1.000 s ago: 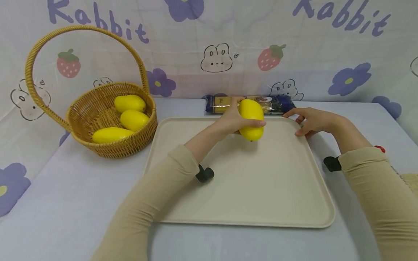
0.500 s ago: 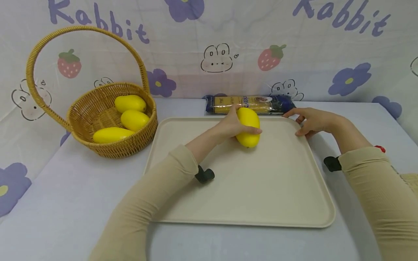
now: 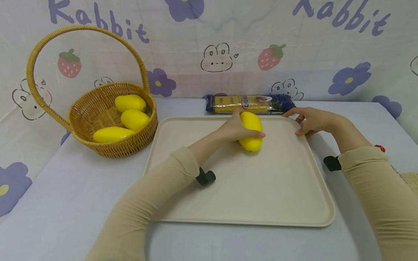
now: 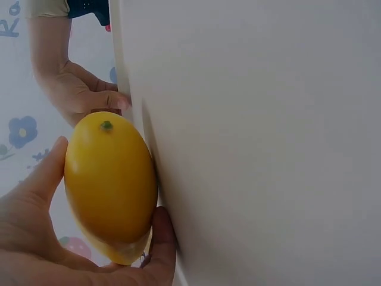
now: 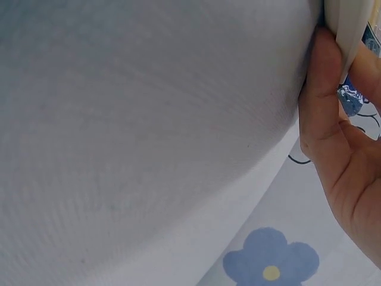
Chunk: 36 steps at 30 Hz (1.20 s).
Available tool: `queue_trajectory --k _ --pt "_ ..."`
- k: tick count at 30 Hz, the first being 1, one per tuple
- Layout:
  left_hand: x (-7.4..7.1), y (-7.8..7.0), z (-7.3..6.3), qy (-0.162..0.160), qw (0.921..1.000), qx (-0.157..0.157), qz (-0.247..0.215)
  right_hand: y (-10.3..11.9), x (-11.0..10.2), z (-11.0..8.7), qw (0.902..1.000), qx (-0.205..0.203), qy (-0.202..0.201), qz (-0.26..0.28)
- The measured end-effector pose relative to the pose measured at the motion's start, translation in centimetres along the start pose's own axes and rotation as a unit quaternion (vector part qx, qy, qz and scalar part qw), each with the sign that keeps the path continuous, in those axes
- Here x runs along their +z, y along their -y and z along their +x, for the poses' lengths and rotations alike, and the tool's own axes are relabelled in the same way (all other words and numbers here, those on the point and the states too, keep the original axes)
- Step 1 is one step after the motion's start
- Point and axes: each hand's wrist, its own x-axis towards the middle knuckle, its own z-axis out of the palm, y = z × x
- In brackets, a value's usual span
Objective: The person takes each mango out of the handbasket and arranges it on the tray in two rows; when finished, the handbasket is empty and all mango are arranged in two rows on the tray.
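Note:
My left hand (image 3: 233, 127) grips a yellow mango (image 3: 250, 135) over the far middle part of the beige tray (image 3: 261, 188). In the left wrist view the mango (image 4: 110, 179), with a small green stem end, sits between thumb and fingers, very close to the tray surface (image 4: 262, 143); whether it touches cannot be told. My right hand (image 3: 313, 120) is at the tray's far right corner. The right wrist view shows this hand (image 5: 339, 131) pinching the tray rim (image 5: 348, 27) between thumb and fingers.
A wicker basket (image 3: 114, 152) with a tall handle stands left of the tray, holding several mangoes (image 3: 112, 135). A pack of pasta (image 3: 249, 104) lies behind the tray's far edge. A printed cloth (image 3: 245, 32) hangs at the back.
My left hand has lowered the mango from in front of the pasta pack towards the tray, a little nearer to me. The right hand has stayed at the corner.

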Motion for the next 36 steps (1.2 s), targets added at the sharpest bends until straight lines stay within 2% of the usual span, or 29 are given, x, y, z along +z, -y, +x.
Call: queue_trajectory --k 5,10,25,33,36 --pt "-0.4 0.0 0.0 0.007 0.9996 -0.016 0.022 -0.1 0.0 0.0 1.0 -0.002 -0.002 0.0" --pt "-0.6 0.1 0.0 0.018 0.9996 -0.013 0.015 0.0 0.0 0.0 1.0 -0.001 -0.002 -0.006" --pt "-0.5 0.1 0.3 0.003 0.9992 -0.03 0.028 -0.1 0.0 0.1 1.0 0.002 -0.002 0.0" --pt "-0.9 -0.2 -0.2 0.009 0.9988 -0.032 0.036 0.0 0.0 0.1 1.0 0.003 -0.006 -0.004" --pt "-1.2 -0.3 -0.3 0.017 0.9978 -0.037 0.052 -0.1 0.1 0.1 1.0 0.002 -0.006 -0.002"
